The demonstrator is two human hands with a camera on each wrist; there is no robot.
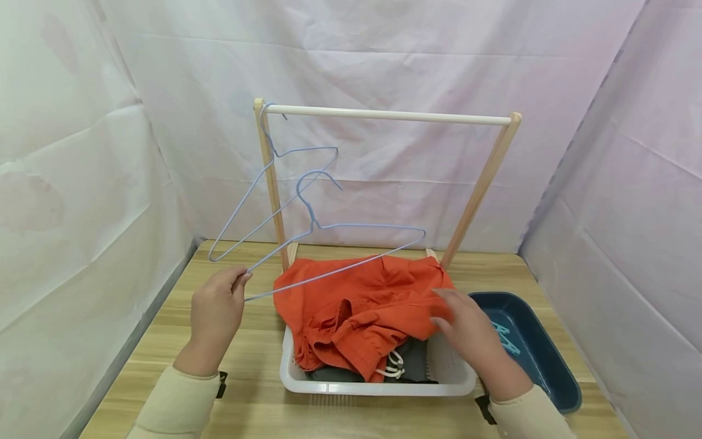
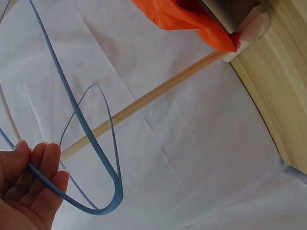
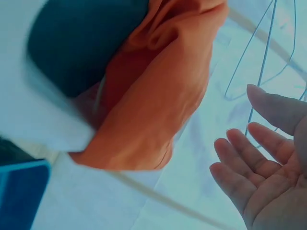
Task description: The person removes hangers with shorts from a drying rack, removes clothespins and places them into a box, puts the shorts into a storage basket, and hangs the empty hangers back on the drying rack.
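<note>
My left hand (image 1: 218,308) pinches a blue wire clothes hanger (image 1: 367,225) by its left end, and the hook points up. The hanger spans in front of the rack, over an orange garment (image 1: 362,299) with gathered folds. In the left wrist view, fingers and thumb close on the blue wire (image 2: 53,188). My right hand (image 1: 474,326) is at the garment's right side, fingers spread. In the right wrist view that hand (image 3: 268,177) holds nothing, palm showing, apart from the orange cloth (image 3: 153,91). The garment lies heaped over a white basket (image 1: 378,388).
A rack with wooden posts and a white rod (image 1: 384,114) stands behind the basket. A second blue hanger (image 1: 304,149) hangs at its left end. Dark cloth (image 1: 414,360) and a white cord (image 1: 392,366) show inside the basket. A dark blue tray (image 1: 548,366) with light blue pieces sits right.
</note>
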